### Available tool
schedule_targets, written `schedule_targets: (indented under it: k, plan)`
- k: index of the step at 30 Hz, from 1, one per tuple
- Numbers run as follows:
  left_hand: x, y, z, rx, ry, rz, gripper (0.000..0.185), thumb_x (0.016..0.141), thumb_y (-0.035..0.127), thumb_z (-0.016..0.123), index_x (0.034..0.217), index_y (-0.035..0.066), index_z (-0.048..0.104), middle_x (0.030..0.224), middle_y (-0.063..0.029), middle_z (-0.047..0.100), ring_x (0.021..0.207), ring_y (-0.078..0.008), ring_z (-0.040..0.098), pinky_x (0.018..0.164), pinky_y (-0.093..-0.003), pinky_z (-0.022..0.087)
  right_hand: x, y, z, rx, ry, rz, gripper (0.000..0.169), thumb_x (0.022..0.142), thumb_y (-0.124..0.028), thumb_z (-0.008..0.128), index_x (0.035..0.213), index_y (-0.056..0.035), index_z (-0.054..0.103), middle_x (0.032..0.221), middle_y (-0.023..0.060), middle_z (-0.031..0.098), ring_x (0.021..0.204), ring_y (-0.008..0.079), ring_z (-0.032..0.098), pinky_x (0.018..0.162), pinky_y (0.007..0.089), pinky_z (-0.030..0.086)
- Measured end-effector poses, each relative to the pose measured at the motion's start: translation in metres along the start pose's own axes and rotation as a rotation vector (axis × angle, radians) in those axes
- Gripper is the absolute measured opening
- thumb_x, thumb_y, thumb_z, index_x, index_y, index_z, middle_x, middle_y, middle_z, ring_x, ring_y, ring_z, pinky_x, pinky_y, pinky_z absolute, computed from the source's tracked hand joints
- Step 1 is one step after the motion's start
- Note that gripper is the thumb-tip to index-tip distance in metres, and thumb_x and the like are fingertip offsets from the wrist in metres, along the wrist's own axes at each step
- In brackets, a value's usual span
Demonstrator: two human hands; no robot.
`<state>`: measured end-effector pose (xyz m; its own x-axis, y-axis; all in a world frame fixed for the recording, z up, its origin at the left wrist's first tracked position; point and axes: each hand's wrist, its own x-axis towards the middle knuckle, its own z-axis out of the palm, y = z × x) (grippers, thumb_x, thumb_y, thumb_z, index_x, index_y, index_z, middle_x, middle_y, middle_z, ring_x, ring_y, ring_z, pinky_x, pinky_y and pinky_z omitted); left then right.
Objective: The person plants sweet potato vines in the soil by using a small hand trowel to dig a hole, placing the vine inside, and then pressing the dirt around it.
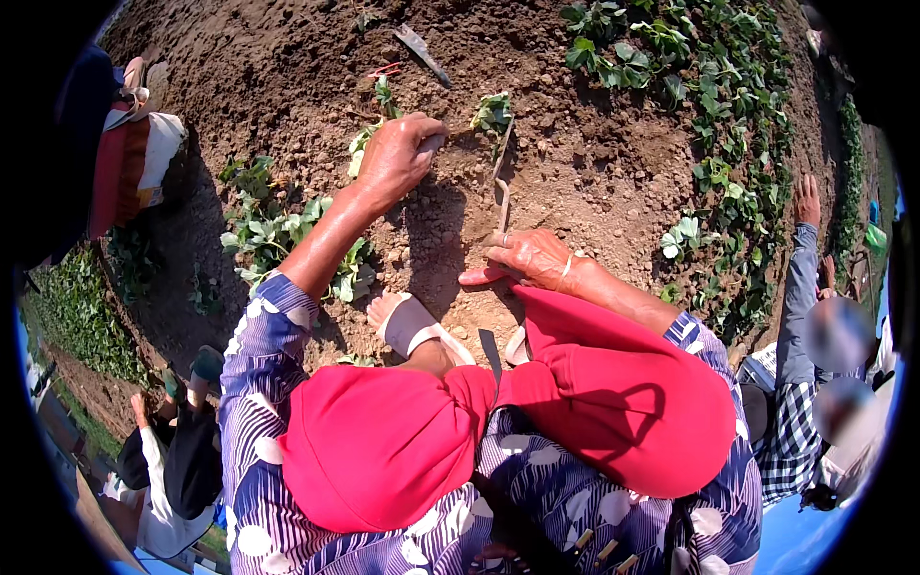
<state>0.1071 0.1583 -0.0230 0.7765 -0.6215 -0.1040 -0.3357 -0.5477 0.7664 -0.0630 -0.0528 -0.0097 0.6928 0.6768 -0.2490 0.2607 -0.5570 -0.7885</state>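
Observation:
My left hand [406, 154] is held above the soil with its fingers curled together; whether something small is pinched between them cannot be told. My right hand [532, 257] grips the red handle [480, 276] of a hand tool whose bent metal shank [503, 198] points away from me. The tool's thin far end lies against a small leafy plant [493, 113] in loose soil. Another small plant [384, 93] stands just beyond my left hand, with pale leaves beside the wrist. A flat metal blade [422, 54] lies on the ground farther off.
Leafy plants [277, 230] grow beside my left forearm, and a dense green row [733, 144] runs along the right. A red strip [384, 70] lies near the blade. My sandalled foot [410, 323] rests on the soil. Other people are at both sides, one with a raised arm [801, 302] at right.

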Motion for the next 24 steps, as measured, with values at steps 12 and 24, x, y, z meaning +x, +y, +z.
schedule_targets:
  k: [12,24]
  plan:
    - [0.021,-0.006,0.039,-0.839,0.028,-0.492,0.017,0.086,0.021,0.067,0.092,0.005,0.067,0.080,0.0006,0.063,0.067,-0.0074,0.060,0.056,-0.0210,0.044,-0.011,0.022,0.006,0.539,0.408,0.386,0.026,0.083,-0.016,0.061,0.105,-0.0019,0.065,0.085,0.0123,0.065,0.075,0.0239,0.065,0.066,0.0335,0.051]
    - [-0.025,0.056,0.065,-1.212,-0.252,-0.744,0.018,0.086,0.018,0.068,0.095,0.003,0.063,0.081,-0.0013,0.063,0.063,-0.0096,0.059,0.056,-0.0228,0.048,0.002,0.009,-0.020,1.182,0.704,0.504,0.019,0.086,-0.015,0.067,0.100,-0.0031,0.068,0.073,-0.0014,0.064,0.058,0.0027,0.054,0.050,0.0194,0.042]
